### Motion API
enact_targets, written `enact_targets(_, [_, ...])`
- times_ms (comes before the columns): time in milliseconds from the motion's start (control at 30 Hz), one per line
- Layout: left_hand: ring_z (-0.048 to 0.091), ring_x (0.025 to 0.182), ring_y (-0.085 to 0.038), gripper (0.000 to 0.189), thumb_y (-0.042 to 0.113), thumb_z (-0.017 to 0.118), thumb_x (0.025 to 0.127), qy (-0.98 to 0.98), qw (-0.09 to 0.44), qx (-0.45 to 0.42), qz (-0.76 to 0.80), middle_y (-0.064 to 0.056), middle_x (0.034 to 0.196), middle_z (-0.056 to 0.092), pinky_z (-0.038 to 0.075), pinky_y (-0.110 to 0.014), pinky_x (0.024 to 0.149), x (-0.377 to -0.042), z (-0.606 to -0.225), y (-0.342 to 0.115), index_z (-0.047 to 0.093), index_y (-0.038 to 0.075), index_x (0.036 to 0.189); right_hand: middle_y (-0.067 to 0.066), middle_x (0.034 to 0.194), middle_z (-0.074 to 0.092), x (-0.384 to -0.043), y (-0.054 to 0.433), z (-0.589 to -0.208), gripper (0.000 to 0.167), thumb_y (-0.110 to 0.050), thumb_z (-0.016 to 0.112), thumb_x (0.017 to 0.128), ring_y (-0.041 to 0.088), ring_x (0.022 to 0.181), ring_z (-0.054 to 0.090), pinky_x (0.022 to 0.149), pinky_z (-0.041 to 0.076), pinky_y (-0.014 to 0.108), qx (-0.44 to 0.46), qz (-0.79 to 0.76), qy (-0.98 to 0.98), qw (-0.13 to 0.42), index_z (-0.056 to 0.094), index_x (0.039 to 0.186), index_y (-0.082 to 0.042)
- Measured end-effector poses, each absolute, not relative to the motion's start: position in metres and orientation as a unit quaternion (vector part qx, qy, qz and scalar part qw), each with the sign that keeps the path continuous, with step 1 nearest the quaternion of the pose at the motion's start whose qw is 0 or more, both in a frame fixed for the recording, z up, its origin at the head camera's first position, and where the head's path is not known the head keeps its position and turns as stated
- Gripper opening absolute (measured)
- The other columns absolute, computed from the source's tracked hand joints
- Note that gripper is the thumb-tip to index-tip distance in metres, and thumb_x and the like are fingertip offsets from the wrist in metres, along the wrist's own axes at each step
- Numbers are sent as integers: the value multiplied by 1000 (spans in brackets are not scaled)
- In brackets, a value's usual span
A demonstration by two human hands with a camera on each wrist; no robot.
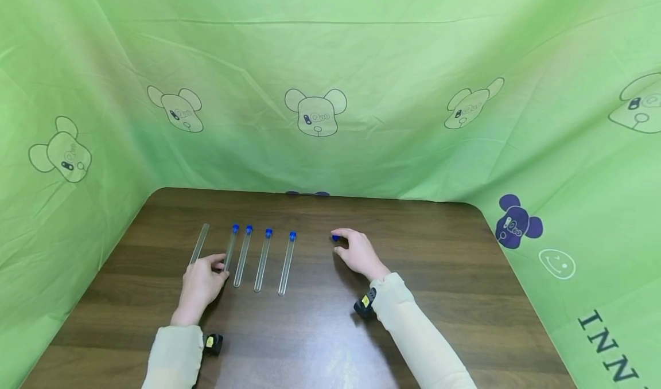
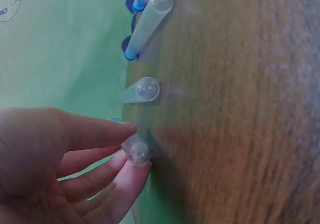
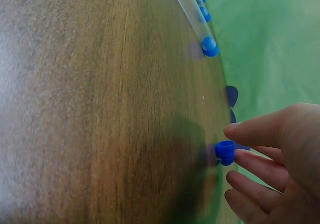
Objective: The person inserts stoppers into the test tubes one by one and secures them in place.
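My left hand (image 1: 201, 283) is at the left of the table, thumb and fingertips pinching the lower end of a blue-capped test tube (image 1: 230, 250). In the left wrist view the rounded clear end of this test tube (image 2: 138, 151) shows between the fingers. An uncapped test tube (image 1: 199, 243) lies just left of that hand, its lower end hidden. To the right, my right hand (image 1: 358, 254) reaches to a loose blue cap (image 3: 225, 153) on the table. Its fingertips are around the cap, with a finger close against it and the thumb apart.
Three more capped test tubes (image 1: 263, 261) lie side by side between the hands, blue caps toward the back. The brown wooden table (image 1: 320, 331) ends at a green printed curtain (image 1: 320, 165) at the back and sides.
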State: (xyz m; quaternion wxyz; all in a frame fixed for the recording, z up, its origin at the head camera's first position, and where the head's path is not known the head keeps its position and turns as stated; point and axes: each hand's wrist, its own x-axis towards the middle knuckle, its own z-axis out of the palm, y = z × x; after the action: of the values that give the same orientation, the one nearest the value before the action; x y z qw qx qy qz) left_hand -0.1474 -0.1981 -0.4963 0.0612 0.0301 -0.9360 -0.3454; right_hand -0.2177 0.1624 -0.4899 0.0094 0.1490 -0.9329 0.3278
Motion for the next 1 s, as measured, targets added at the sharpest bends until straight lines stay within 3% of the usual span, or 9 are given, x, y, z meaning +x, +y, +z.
enact_targets(1000, [66, 98, -45, 47, 8, 81, 81, -946, 57, 42, -316, -14, 96, 73, 50, -57, 81, -149, -496, -196, 67, -8, 123, 18, 130, 65, -223, 162, -490, 43, -3, 76, 88, 35, 126, 57, 107, 42, 46, 145, 306, -941, 0, 66, 130, 0])
